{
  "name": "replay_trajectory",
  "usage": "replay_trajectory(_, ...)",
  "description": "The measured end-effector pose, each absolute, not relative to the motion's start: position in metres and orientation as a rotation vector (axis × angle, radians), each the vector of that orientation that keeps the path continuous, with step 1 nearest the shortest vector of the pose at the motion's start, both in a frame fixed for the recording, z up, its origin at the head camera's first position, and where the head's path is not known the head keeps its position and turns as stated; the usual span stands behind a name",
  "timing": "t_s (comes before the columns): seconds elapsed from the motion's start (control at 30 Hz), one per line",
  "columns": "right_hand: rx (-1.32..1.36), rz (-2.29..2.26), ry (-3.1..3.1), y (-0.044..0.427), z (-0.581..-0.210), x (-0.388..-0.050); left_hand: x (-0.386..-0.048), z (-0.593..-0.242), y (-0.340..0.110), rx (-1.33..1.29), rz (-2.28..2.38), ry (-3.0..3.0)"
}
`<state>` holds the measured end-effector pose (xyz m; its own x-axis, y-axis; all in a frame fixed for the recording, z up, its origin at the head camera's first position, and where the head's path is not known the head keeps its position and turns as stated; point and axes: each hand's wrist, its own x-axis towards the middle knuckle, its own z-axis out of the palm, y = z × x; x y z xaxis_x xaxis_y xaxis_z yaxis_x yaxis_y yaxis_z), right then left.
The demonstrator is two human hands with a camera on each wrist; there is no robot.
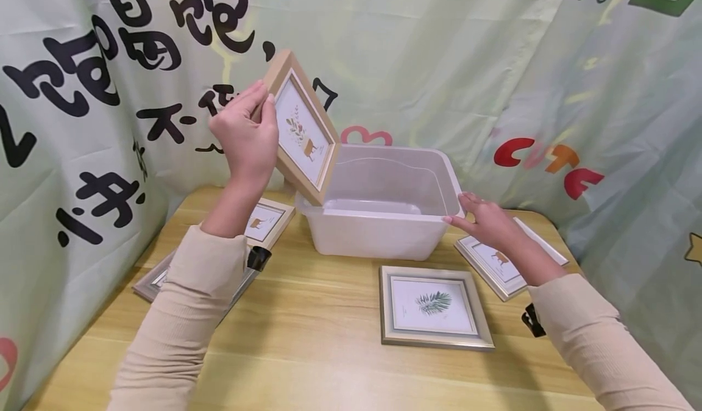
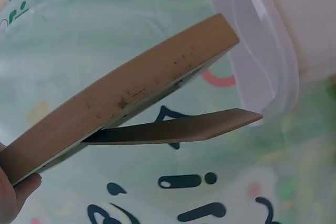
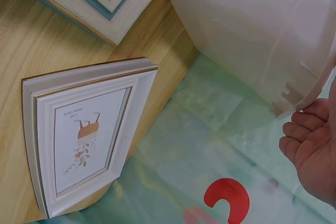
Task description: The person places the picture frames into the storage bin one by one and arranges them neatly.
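Observation:
The left hand [image 1: 249, 132] pinches a light wooden picture frame [image 1: 286, 75] by its upper left edge, holding it tilted above the left rim of a white plastic tub [image 1: 378, 234]. In the left wrist view, the wooden frame [image 2: 121, 90] shows its side, with a brown stand flap [image 2: 178, 130] sticking out from its back; fingers [image 2: 27, 187] grip one end. The right hand [image 1: 490, 221] holds the tub's right rim, thumb in front. From the right wrist view, the curled fingers of the right hand [image 3: 312, 150] are at the rim of the tub [image 3: 252, 30].
A silver-gold frame with a green leaf print [image 1: 433, 304] lies in front of the tub. More frames lie on the right [image 1: 496, 264], one white [image 3: 89, 135], and others on the left [image 1: 269, 222], partly behind the left arm. A printed curtain [image 1: 439, 63] hangs behind the table [image 1: 307, 338].

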<state>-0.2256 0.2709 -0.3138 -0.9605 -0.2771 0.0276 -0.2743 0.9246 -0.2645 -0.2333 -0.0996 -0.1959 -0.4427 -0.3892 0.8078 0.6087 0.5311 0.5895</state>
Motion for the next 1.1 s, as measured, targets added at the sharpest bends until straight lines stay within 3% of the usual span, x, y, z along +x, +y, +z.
replay_trajectory(1.1, -0.407, -0.49, 3.075, 0.273, -0.32, -0.225, -0.273, -0.271, -0.064, -0.118, -1.031, -1.784)
